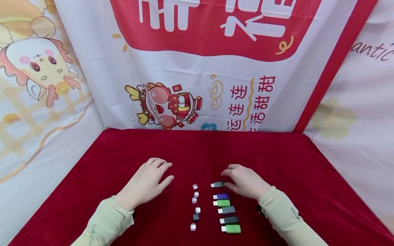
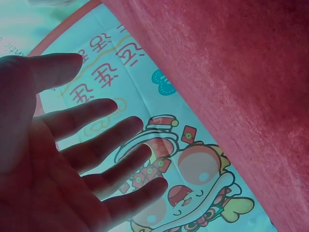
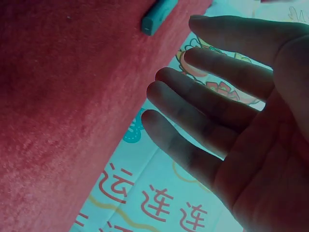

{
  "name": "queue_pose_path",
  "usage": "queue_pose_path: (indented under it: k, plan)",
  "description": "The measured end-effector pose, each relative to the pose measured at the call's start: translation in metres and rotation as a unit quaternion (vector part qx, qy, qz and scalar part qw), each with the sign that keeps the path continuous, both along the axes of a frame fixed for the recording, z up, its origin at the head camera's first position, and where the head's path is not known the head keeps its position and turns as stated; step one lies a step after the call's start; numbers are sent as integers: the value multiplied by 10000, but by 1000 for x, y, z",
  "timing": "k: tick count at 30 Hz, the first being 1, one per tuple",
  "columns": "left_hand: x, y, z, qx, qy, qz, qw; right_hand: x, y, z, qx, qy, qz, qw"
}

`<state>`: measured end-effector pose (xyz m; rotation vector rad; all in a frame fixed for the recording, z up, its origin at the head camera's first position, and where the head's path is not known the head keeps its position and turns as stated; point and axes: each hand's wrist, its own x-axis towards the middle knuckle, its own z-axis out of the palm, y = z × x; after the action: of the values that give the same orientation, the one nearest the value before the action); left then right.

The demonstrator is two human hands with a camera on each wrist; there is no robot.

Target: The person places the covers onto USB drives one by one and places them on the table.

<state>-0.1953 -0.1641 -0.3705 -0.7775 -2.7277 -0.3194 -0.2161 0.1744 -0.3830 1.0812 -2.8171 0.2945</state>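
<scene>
My left hand (image 1: pixel 144 181) hovers over the cloth to the left, its fingers relaxed and holding nothing. In the left wrist view the same hand (image 2: pixel 82 159) shows spread fingers. On the other side my right hand (image 1: pixel 246 180) is beside a grey USB flash drive (image 1: pixel 218 184), also seen as a dark stick (image 3: pixel 158 17) apart from the fingers in the right wrist view. Below it lie a purple flash drive (image 1: pixel 221 196), a green one (image 1: pixel 221 203), a grey one (image 1: pixel 226 210), a black one (image 1: pixel 229 220) and another green one (image 1: pixel 231 229), plugs pointing left.
A column of small caps lies left of the drives: several shiny clear ones, such as a cap (image 1: pixel 193 227), and a black cap (image 1: pixel 196 217). Dark red cloth (image 1: pixel 172 143) covers the table. A printed white curtain (image 1: pixel 184 68) hangs behind it.
</scene>
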Motion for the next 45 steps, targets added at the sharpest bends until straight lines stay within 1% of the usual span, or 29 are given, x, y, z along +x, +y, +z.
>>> queue_pose_path:
  k: [5, 11, 14, 21, 25, 30, 35, 40, 45]
  plan:
    - [-2, -1, 4, -9, 5, 40, 10000, -2, 2, 1, 98, -4, -21, 9999]
    - [-2, -2, 5, -9, -90, 92, 9999, -6, 0, -5, 143, -71, 42, 9999]
    - [-1, -1, 5, -31, -156, 71, 9998, -6, -1, -6, 123, -79, 125, 9998]
    - [1, 0, 4, -82, -406, -30, 9991, -6, -3, -11, 165, -227, 153, 9995]
    - [2, 0, 4, -127, -414, -67, 9990, -7, -4, -15, 147, -281, 267, 9991]
    - [2, 2, 3, -150, -359, -117, 9992, -8, -5, -17, 112, -208, 309, 9992]
    - [3, 4, 1, -101, -409, -168, 9990, -7, -3, -18, 200, -148, 240, 9994]
    - [3, 4, 1, -109, -463, -103, 9988, -8, -3, -18, 260, -123, 177, 9994]
    - [4, 4, 1, -136, -554, -93, 9983, -9, -4, -17, 257, -46, 298, 9992]
